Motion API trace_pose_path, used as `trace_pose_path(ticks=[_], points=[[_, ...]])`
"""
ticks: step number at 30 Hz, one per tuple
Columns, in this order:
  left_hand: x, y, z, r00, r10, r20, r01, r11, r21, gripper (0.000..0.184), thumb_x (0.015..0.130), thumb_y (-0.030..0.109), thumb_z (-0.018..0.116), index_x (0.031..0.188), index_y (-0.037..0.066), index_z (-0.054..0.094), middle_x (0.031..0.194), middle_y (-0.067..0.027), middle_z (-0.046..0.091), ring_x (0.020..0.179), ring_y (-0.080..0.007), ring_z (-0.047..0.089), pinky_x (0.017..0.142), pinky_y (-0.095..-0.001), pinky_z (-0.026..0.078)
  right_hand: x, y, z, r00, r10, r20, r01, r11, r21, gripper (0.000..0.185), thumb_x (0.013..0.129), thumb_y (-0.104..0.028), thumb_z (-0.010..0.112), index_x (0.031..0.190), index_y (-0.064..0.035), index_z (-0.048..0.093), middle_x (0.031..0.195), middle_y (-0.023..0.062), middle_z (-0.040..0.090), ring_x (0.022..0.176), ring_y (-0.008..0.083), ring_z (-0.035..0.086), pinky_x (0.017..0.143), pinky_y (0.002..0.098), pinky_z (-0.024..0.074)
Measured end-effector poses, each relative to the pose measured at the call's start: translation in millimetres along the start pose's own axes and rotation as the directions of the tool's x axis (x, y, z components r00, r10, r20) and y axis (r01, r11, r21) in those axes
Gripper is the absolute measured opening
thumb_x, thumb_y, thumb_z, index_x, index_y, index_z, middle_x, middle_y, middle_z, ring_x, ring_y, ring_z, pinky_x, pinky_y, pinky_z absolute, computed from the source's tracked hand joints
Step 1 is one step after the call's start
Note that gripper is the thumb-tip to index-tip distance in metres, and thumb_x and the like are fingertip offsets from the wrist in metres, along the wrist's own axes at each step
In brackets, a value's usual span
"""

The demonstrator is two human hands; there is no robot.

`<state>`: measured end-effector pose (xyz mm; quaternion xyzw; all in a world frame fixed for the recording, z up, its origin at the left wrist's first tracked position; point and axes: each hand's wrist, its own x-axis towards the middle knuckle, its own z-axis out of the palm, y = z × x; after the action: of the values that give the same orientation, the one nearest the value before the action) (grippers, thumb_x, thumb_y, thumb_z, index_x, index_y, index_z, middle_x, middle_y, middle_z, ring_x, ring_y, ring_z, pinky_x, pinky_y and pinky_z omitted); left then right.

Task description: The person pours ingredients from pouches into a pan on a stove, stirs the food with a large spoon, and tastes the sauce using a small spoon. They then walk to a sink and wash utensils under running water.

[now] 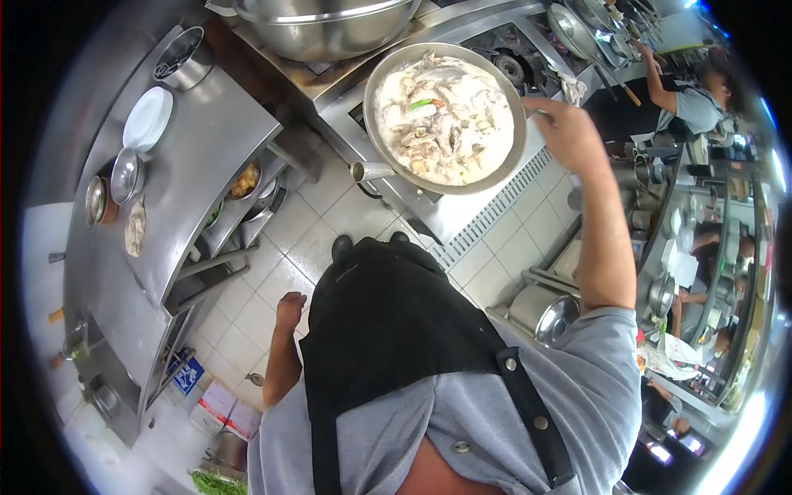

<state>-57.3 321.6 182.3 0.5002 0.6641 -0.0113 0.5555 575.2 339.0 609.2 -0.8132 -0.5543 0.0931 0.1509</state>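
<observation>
A wide metal pan [384, 161] sits on the stove, filled with a creamy white stew [445, 132] holding chunks of meat or mushroom and red and green pepper pieces. My right hand [568, 136] is closed at the pan's right rim, its fingers curled around what looks like a side handle; the grip is partly hidden. On the pan's near left side, a tubular handle [373, 171] sticks out untouched. My left hand [290, 311] hangs low by my side above the floor, fingers curled in, with nothing visible in it.
A large steel pot [326, 29] stands behind the pan. To the left, a steel counter [206, 157] bears white plates [148, 118], bowls and a cloth [135, 227]. Another burner [511, 66] lies right. A co-worker [697, 107] stands at far right.
</observation>
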Motion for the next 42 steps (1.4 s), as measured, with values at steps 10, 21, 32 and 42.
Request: trace_pose_path(ticks=[10, 21, 32, 42], points=[[7.7, -17.0, -4.2, 0.998, 0.064, 0.017, -0.065, 0.995, 0.071, 0.035, 0.087, 0.03, 0.072, 0.106, 0.001, 0.071, 0.087, -0.0079, 0.071, 0.062, -0.0133, 0.059, 0.06, -0.0303, 0.049, -10.9, 61.0, -49.2, 0.994, 0.104, 0.023, -0.093, 0.951, -0.294, 0.023, 0.086, -0.012, 0.064, 0.104, -0.0055, 0.076, 0.091, 0.0223, 0.072, 0.087, 0.0391, 0.069, 0.079, 0.0436, 0.0547], [0.9, 26.4, 10.0, 0.993, 0.109, -0.041, -0.108, 0.994, 0.02, 0.038, 0.088, 0.03, 0.072, 0.112, 0.001, 0.071, 0.087, -0.0071, 0.072, 0.075, -0.0129, 0.063, 0.065, -0.0288, 0.049, 1.5, 158.0, 43.1, 0.788, 0.326, 0.522, -0.532, 0.786, 0.313, 0.021, 0.089, -0.018, 0.068, 0.105, -0.0059, 0.075, 0.06, -0.004, 0.051, 0.05, 0.0051, 0.042, 0.043, 0.0246, 0.0297], [1.1, 21.5, 6.3, 0.997, 0.073, 0.021, -0.075, 0.989, 0.127, 0.036, 0.087, 0.029, 0.072, 0.11, 0.001, 0.071, 0.083, -0.0067, 0.071, 0.065, -0.0136, 0.059, 0.062, -0.0305, 0.049, -35.1, 102.8, 27.2, 0.937, 0.21, 0.279, -0.311, 0.866, 0.392, 0.023, 0.091, -0.013, 0.067, 0.109, 0.0004, 0.074, 0.067, -0.0047, 0.056, 0.057, 0.004, 0.046, 0.052, 0.0242, 0.0341], [54.4, 14.5, -5.0, 0.964, 0.245, 0.107, -0.248, 0.969, 0.02, 0.035, 0.089, 0.026, 0.072, 0.108, -0.003, 0.071, 0.085, -0.0094, 0.072, 0.071, -0.0161, 0.065, 0.063, -0.031, 0.051, -79.2, 19.2, -4.8, 0.988, 0.154, 0.028, -0.156, 0.982, 0.107, 0.025, 0.09, -0.014, 0.065, 0.112, -0.003, 0.072, 0.083, 0.0138, 0.071, 0.072, 0.0207, 0.066, 0.071, 0.0337, 0.0511]])
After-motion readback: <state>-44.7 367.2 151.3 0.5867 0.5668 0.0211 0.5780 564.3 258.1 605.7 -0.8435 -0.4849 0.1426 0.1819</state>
